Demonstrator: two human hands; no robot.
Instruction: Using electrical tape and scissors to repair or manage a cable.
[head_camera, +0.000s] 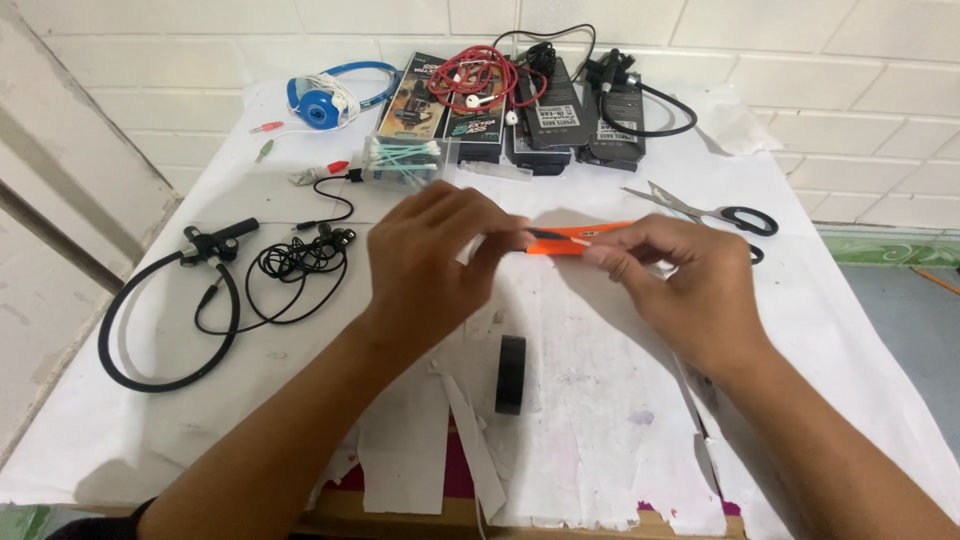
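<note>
Two hands meet over the middle of a table (150, 440) covered in white paper. Far left lies a thick black cable (165, 300) curled in a loop, with a tangle of thin black earphones (300, 262) just beside it. Behind these, near the wall, sit blue headphones (322, 100) and a clear box of cotton swabs (403, 160). The left hand (425, 265) is closed in a pinch, thumb and fingertips gripping the dark end of an orange utility knife (575, 240), which is held level above the paper between both hands. Below the hands, a roll of black tape (510, 374) stands on its edge on the paper, apart from both hands, with loose strips of white paper (470, 430) near it. At the back, red earphones (480, 72) lie on flat packets, next to two black power adapters (585, 110). The right hand (690, 285) grips the knife's other end with curled fingers, narrow. Scissors (715, 212) with black handles lie just behind that hand
</note>
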